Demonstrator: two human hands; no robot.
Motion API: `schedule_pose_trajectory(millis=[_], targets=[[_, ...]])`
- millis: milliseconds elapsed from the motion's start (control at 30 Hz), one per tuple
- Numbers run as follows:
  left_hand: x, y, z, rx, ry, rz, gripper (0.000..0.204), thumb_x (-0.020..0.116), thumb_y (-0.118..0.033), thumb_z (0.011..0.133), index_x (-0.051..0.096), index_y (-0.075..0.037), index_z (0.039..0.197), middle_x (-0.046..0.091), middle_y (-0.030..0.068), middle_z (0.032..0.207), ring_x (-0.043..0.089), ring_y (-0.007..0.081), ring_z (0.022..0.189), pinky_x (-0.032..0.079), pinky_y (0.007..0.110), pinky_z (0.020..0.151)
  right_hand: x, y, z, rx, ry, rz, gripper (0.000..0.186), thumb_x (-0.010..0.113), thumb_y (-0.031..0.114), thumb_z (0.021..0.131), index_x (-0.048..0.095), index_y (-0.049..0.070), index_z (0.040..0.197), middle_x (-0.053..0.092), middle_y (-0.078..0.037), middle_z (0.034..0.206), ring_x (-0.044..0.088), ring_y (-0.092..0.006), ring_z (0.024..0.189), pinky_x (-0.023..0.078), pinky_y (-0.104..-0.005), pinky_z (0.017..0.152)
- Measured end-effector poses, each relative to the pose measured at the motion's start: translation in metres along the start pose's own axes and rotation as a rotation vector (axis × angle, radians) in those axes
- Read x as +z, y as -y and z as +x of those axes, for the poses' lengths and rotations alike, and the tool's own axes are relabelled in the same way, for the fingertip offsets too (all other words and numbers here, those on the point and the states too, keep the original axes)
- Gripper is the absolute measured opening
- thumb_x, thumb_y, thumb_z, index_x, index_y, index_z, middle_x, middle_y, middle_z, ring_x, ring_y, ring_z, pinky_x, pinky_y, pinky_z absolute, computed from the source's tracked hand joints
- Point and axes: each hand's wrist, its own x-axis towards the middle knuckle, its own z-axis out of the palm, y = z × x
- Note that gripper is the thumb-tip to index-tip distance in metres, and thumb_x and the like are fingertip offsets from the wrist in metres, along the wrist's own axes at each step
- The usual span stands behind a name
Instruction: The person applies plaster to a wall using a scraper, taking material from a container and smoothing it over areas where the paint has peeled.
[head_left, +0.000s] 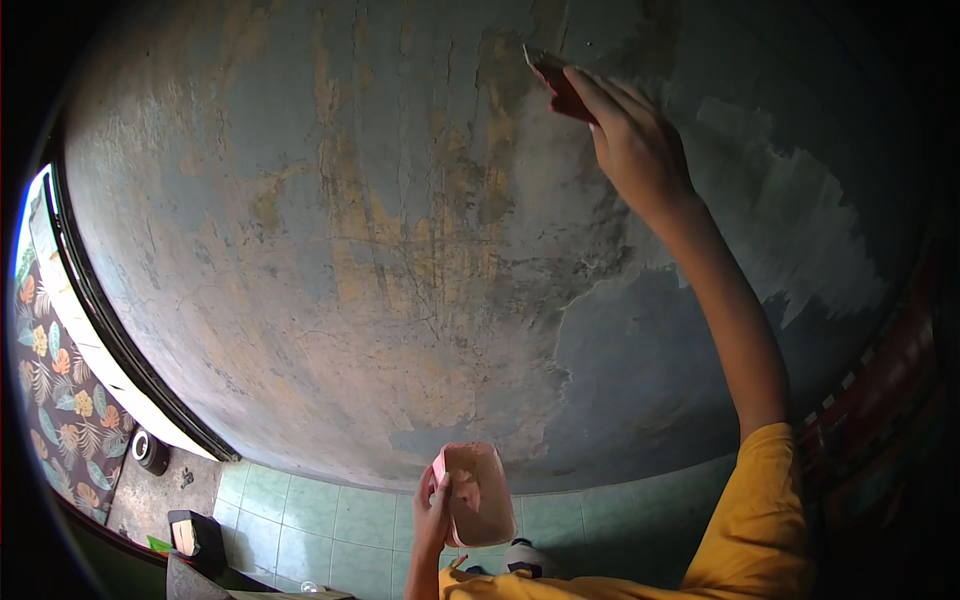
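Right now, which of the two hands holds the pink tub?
The left hand holds the tub, low down; the right hand, raised, holds a red scraper.

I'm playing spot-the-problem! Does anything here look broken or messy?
Yes, the wall. Its middle is cracked, with patchy coating and yellowish-brown streaks. A paler patch with ragged edges shows right of the right hand. That looks odd beside the smoother grey.

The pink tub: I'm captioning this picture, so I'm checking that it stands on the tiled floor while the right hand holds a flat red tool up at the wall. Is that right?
Not quite: the head view shows the pink tub held in the left hand, not standing on the tiled floor. The right hand does hold the flat red tool up at the wall.
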Motion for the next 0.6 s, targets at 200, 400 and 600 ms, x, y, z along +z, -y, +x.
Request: schedule_pose_trajectory(millis=[200,400,600], targets=[[-0.002,0.010,0.004,0.063,-0.020,0.009,0.063,0.070,-0.038,0.102,0.054,0.002,0.148,0.070,0.0175,0.118,0.066,0.0205,0.107,0.053,0.035,0.091,0.066,0.052,-0.122,-0.241,0.256,-0.086,0.049,0.068,-0.006,0.092,0.060,-0.007,0.140,0.068,-0.023,0.135,0.067,-0.0316,0.125,0.057,-0.0403,0.108],[-0.006,0.015,-0.001,0.025,-0.037,-0.008,0.064,0.070,-0.038,0.102,0.054,0.004,0.147,0.070,0.0176,0.120,0.065,0.0210,0.108,0.053,0.035,0.093,0.037,0.051,-0.075,-0.143,0.187,0.045,0.047,0.072,-0.002,0.091,0.064,-0.002,0.137,0.072,-0.015,0.130,0.069,-0.0279,0.119,0.061,-0.0386,0.101],[0.000,0.023,0.001,0.023,-0.015,0.015,0.064,0.071,-0.038,0.101,0.054,0.003,0.148,0.070,0.0179,0.120,0.065,0.0206,0.108,0.052,0.034,0.093,0.050,0.027,-0.039,-0.177,0.077,-0.197,0.045,0.068,0.007,0.095,0.062,-0.006,0.138,0.070,-0.018,0.132,0.065,-0.0309,0.125,0.063,-0.0418,0.093]])
